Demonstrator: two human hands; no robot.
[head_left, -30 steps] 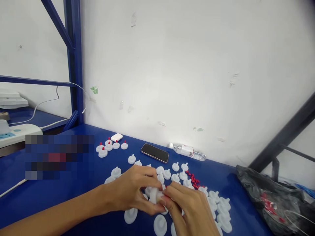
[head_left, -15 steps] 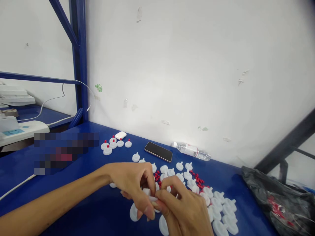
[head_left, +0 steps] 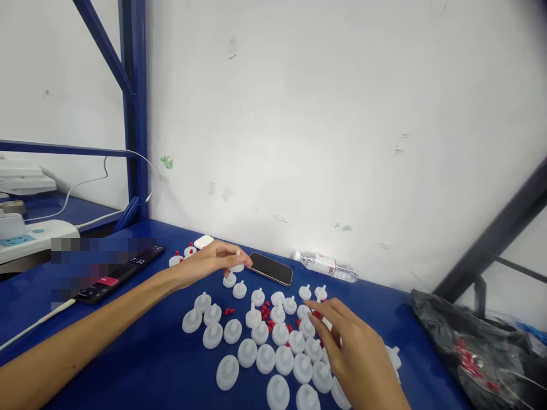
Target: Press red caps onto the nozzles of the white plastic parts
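A: Left hand?
B: Reached far across the blue counter, fingers pinched on one white plastic disc cap, just beside the black smartphone.

A: Right hand?
B: Fingers spread and loose, holding nothing, fingertips over the small red plugs and the near edge of the cluster of white disc caps.

A: Finished pieces?
B: Red-topped caps, grouped behind the left wrist, near a white earbud case.

A: Other items?
B: Water bottle lying by the wall; black plastic bag at right; dark timer device at left; white power strip on the next surface.
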